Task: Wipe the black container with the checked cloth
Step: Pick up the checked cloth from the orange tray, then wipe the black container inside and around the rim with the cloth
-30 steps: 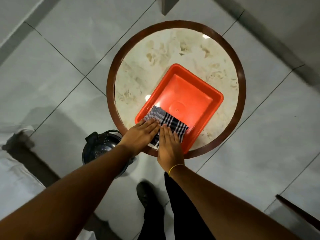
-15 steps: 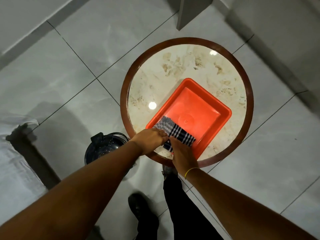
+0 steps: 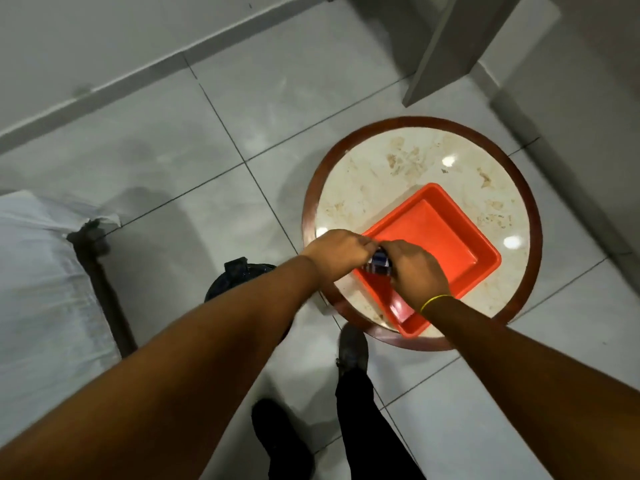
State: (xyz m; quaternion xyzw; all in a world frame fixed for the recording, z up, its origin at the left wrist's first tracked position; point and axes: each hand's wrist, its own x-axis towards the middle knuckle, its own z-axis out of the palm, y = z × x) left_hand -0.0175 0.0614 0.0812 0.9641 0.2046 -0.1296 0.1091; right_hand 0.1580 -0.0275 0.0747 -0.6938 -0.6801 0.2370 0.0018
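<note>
The checked cloth is bunched small between my two hands, just above the near left corner of an orange tray. My left hand grips it from the left and my right hand, with a yellow band at the wrist, grips it from the right. Only a small dark-and-white patch of the cloth shows. The black container stands on the floor left of the table, mostly hidden under my left forearm.
The tray lies on a round marble-topped table with a brown wooden rim. A white-covered bed with a dark frame stands at the left. A grey post rises behind the table. My feet stand on the tiled floor.
The cloth lay flat under my palms at the tray's edge; now both hands have gathered it into a bunch and lifted it. My view has swung left, so the table sits further right.
</note>
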